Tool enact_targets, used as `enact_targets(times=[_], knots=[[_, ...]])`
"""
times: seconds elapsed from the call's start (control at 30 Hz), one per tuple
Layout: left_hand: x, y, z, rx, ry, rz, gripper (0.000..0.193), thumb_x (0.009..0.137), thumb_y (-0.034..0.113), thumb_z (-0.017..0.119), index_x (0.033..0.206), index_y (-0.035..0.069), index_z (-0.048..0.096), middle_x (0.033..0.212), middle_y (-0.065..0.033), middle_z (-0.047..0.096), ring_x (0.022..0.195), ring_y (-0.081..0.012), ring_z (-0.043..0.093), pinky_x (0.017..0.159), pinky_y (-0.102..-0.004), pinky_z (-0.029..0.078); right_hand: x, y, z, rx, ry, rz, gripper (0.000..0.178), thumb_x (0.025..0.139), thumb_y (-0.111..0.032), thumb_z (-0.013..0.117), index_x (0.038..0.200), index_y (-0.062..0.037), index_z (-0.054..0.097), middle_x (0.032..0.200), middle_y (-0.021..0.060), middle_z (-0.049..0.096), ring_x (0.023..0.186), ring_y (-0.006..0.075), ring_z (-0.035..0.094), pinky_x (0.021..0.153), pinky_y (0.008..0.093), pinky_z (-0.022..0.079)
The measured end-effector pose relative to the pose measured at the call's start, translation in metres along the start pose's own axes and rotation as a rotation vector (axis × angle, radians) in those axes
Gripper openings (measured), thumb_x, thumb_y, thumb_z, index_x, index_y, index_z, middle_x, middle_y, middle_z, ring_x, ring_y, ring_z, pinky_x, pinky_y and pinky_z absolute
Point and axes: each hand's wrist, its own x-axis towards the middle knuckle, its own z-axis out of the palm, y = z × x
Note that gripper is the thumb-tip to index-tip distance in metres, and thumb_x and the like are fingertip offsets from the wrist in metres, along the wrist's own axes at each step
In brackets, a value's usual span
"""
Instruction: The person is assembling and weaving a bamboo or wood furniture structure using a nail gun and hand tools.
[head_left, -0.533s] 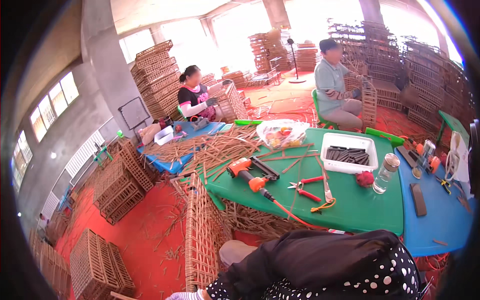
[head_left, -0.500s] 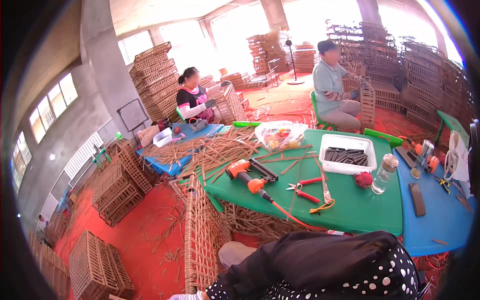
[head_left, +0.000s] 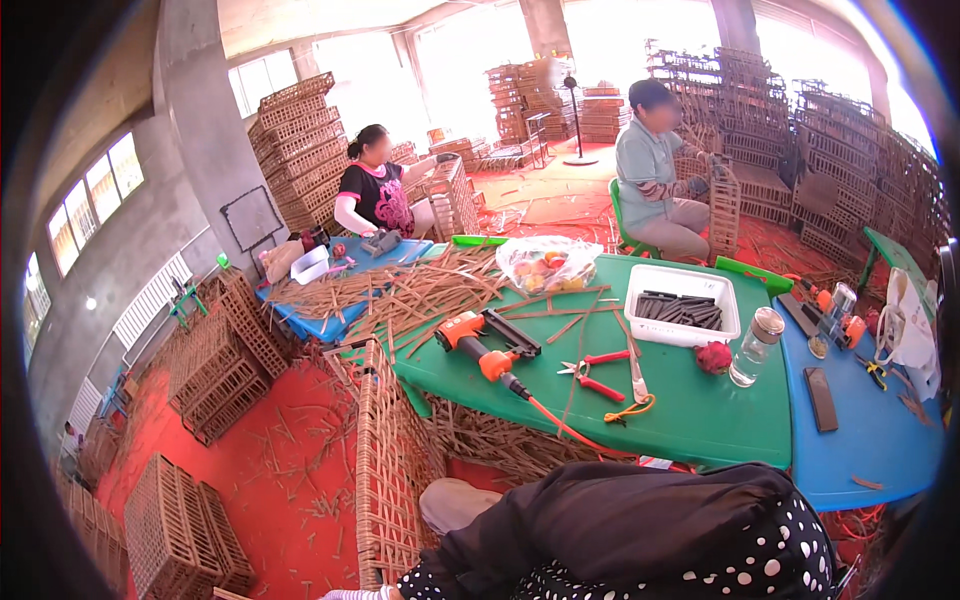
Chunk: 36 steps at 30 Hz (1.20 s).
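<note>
At the lower edge, a striped white glove on what appears to be my right hand shows beyond a polka-dot cuff. Its fingers are cut off by the picture's edge, so its grip is hidden. It is nearest the lower end of an upright brown woven rattan panel or basket, beside my knee. My left hand is out of view. On the green table lie an orange and black nail gun with an orange hose, red-handled pruning shears and a slim tool with a yellow loop.
Loose brown strips cover the table's left part. A white tub of dark sticks, a glass bottle and a fruit bag stand around. Two co-workers sit beyond. Woven baskets stand on the red floor.
The whole view has shifted slightly, so the table and its tools sit a little further left. The co-worker at left has leaned or reached slightly. The tools lie as before.
</note>
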Motion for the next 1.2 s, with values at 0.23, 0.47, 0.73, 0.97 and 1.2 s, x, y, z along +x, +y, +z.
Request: enact_targets(times=[0.23,0.47,0.73,0.97,1.2], knots=[[-0.009,-0.037,0.045,-0.055,0.097,0.232,0.017,0.083,0.029,0.055,0.081,0.012,0.060,0.071,-0.0070,0.061,0.062,-0.0207,0.059,0.052,-0.0328,0.044,-0.004,-0.003,0.000,-0.306,-0.115,-0.330,0.021,0.085,-0.014,0.045,0.067,-0.0070,0.055,0.059,0.0050,0.049,0.054,0.0172,0.049,0.053,0.0286,0.041],[0.003,-0.010,0.030,-0.249,0.201,0.044,0.078,0.084,0.046,0.054,0.143,0.017,0.010,0.121,-0.0190,0.052,0.086,-0.0258,0.063,0.064,-0.0328,0.050,-0.001,-0.011,0.002,-0.450,-0.083,-0.341,0.009,0.076,-0.015,0.058,0.073,-0.0066,0.057,0.061,0.0098,0.056,0.055,0.0244,0.056,0.049,0.0336,0.044],[-0.002,0.004,-0.010,-0.150,0.123,-0.224,0.030,0.075,0.026,0.065,0.093,0.005,0.054,0.076,-0.0137,0.058,0.068,-0.0310,0.059,0.056,-0.0405,0.046,0.012,-0.029,-0.001,-0.598,-0.029,-0.481,0.011,0.070,-0.006,0.053,0.063,-0.0001,0.058,0.053,0.0038,0.049,0.053,0.0132,0.049,0.048,0.0328,0.042],[0.018,0.015,-0.049,-0.204,0.132,-0.186,0.025,0.079,0.034,0.062,0.088,0.012,0.057,0.064,-0.0087,0.059,0.058,-0.0289,0.059,0.054,-0.0391,0.046,0.028,-0.028,-0.005,0.201,-0.047,0.190,0.027,0.088,-0.023,0.051,0.065,-0.0084,0.045,0.052,-0.0001,0.039,0.042,0.0102,0.036,0.043,0.0250,0.035],[-0.003,0.044,-0.035,0.034,0.387,-0.297,0.032,0.073,0.040,0.066,0.079,0.010,0.057,0.063,-0.0041,0.054,0.070,-0.0203,0.056,0.090,-0.0389,0.037,0.002,-0.044,0.000,0.145,-0.005,0.299,0.036,0.090,-0.027,0.044,0.058,-0.0145,0.033,0.044,-0.0029,0.026,0.036,0.0124,0.029,0.043,0.0331,0.037]])
